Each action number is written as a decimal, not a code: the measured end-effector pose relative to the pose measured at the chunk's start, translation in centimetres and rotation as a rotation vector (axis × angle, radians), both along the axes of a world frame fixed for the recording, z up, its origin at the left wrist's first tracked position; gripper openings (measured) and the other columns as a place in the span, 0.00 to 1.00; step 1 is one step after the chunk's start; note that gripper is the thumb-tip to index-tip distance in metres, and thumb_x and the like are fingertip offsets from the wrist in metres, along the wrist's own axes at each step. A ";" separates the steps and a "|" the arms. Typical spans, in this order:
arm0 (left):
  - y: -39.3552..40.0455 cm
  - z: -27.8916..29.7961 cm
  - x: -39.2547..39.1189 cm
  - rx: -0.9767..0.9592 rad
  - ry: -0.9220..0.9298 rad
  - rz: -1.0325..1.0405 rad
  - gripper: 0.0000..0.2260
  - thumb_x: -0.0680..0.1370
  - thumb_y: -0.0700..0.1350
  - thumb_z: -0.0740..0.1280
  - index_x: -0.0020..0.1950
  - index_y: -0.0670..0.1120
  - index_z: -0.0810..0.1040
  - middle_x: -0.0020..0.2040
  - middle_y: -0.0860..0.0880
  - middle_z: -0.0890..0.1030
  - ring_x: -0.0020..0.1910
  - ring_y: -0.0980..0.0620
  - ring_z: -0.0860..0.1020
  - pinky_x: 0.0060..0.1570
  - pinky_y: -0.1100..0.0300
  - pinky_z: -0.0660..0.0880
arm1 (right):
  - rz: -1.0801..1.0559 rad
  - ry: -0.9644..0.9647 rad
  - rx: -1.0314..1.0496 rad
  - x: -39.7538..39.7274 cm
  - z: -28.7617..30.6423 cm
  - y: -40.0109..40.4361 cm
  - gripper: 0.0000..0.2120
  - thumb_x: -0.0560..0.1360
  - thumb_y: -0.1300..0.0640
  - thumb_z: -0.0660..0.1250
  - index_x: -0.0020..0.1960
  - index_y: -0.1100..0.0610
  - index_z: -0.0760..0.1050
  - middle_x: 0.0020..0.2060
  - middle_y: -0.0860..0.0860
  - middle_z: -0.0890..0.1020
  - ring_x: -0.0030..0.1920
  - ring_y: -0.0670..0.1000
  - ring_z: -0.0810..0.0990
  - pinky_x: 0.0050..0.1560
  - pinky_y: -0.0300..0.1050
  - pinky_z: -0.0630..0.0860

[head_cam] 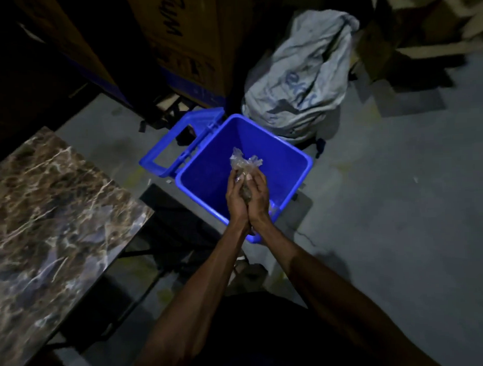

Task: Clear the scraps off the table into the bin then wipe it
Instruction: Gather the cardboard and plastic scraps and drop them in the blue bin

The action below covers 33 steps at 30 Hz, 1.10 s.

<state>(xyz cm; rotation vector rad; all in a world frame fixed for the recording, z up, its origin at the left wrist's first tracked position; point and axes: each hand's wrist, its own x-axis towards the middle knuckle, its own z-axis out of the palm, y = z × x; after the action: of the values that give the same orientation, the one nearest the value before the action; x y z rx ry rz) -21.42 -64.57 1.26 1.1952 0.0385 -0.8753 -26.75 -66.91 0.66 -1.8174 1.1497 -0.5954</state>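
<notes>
Brown marble-look table (52, 216) is off to the left of the hands, w/ a grey printed sack (299, 79) beyond them. Square blue plastic bin (297, 164) sits right under them, lid flipped open. Left hand (237, 200) & right hand (258, 198) are cupped together, fingers curled round a crumpled clear plastic scrap bundle (243, 163) over the bin.

head view, looking steeply down, close

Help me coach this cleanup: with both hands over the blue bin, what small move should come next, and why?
Probably part the hands and let go. The left hand and right hand are cupped together around crumpled clear plastic and scraps, held directly above the open blue bin, so the load should fall inside. The marble table has yet to be wiped.
</notes>
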 end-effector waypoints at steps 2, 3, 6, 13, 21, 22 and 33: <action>-1.7 -0.3 0.2 0.019 0.027 -0.008 0.18 0.84 0.36 0.62 0.75 0.39 0.71 0.67 0.41 0.79 0.59 0.53 0.80 0.62 0.62 0.74 | -0.175 0.030 0.016 0.9 0.3 -1.5 0.18 0.82 0.59 0.65 0.69 0.66 0.74 0.69 0.55 0.77 0.67 0.46 0.77 0.71 0.42 0.72; -2.7 -0.1 0.2 0.015 0.032 -0.009 0.18 0.84 0.36 0.62 0.75 0.39 0.71 0.69 0.40 0.78 0.61 0.52 0.80 0.64 0.62 0.73 | -0.228 0.062 0.057 1.3 0.7 -2.3 0.16 0.82 0.61 0.64 0.68 0.67 0.74 0.67 0.57 0.78 0.64 0.48 0.79 0.65 0.38 0.74; -4.3 -0.6 0.8 0.050 0.038 0.017 0.17 0.84 0.34 0.60 0.73 0.37 0.71 0.67 0.39 0.78 0.62 0.50 0.78 0.66 0.61 0.73 | -0.197 -0.090 0.204 2.1 0.9 -4.2 0.15 0.84 0.65 0.62 0.68 0.69 0.75 0.65 0.57 0.79 0.60 0.37 0.80 0.60 0.29 0.72; -6.1 -3.0 3.6 0.120 0.155 0.206 0.15 0.83 0.36 0.63 0.69 0.44 0.76 0.61 0.47 0.83 0.59 0.51 0.82 0.62 0.58 0.77 | -0.095 -0.162 0.494 5.0 -1.1 -7.2 0.20 0.79 0.50 0.64 0.68 0.53 0.77 0.67 0.53 0.80 0.68 0.52 0.78 0.71 0.50 0.74; -6.5 -10.2 5.9 0.343 0.233 0.360 0.11 0.83 0.38 0.65 0.65 0.46 0.78 0.60 0.41 0.82 0.56 0.45 0.81 0.60 0.50 0.78 | 0.123 -0.012 0.689 6.2 -10.9 -13.3 0.15 0.73 0.50 0.70 0.60 0.47 0.80 0.66 0.63 0.78 0.64 0.64 0.79 0.67 0.64 0.76; -6.6 -11.3 5.7 0.382 0.249 0.373 0.11 0.83 0.39 0.65 0.65 0.46 0.78 0.60 0.42 0.83 0.56 0.46 0.81 0.62 0.50 0.77 | 0.157 0.034 0.702 6.3 -10.7 -14.1 0.13 0.77 0.54 0.69 0.62 0.49 0.80 0.67 0.62 0.78 0.64 0.61 0.79 0.68 0.61 0.76; -8.7 -16.0 2.5 0.628 0.349 0.445 0.16 0.83 0.39 0.65 0.71 0.43 0.75 0.48 0.53 0.81 0.44 0.56 0.77 0.39 0.67 0.73 | 0.325 0.200 0.755 4.7 -15.2 -21.1 0.14 0.82 0.69 0.64 0.67 0.65 0.77 0.61 0.52 0.79 0.55 0.45 0.80 0.56 0.34 0.76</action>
<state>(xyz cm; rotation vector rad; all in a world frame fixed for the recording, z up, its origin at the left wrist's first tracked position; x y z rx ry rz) -18.95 -73.31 -14.71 1.5128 0.8843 -0.6772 -22.02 -87.98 -14.58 -1.3617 0.9888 0.2069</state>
